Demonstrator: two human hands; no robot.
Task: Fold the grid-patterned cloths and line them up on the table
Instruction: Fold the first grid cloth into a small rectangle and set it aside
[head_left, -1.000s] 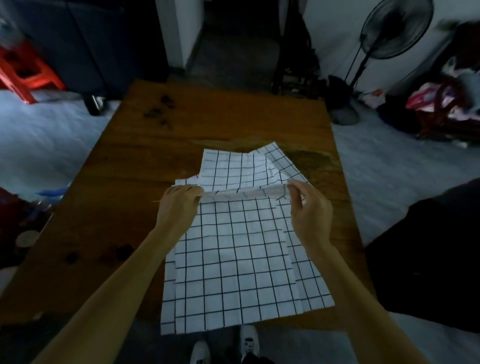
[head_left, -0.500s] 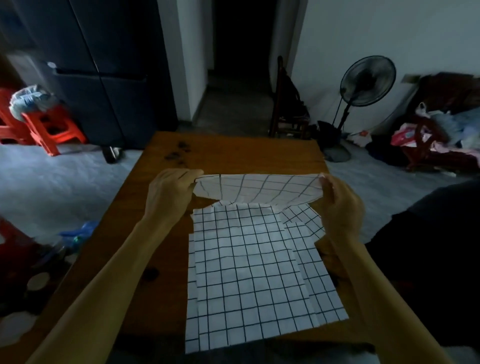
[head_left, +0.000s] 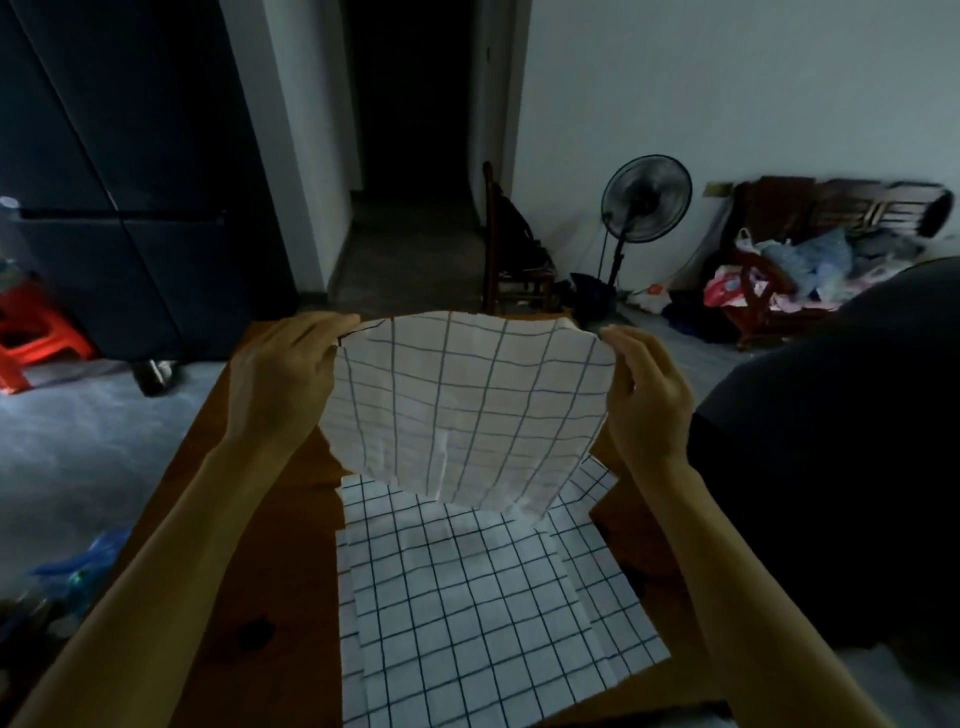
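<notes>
A white cloth with a dark grid (head_left: 467, 410) hangs in the air above the table, stretched between both hands. My left hand (head_left: 283, 382) pinches its upper left corner and my right hand (head_left: 647, 395) pinches its upper right corner. Below it a pile of several flat grid-patterned cloths (head_left: 483, 613) lies on the wooden table (head_left: 270, 587), overlapping and reaching the near edge. The lifted cloth hides the far part of the pile and of the table.
A dark-clothed person (head_left: 841, 457) stands close at the table's right side. Beyond the table are a dark chair (head_left: 511, 254), a standing fan (head_left: 644, 202) and a cluttered bench (head_left: 810, 270). Red stools (head_left: 36, 338) and a dark cabinet (head_left: 119, 171) are at left.
Both hands have lifted the top cloth off the pile by its far corners, up in front of the camera. The view has tilted up towards the room.
</notes>
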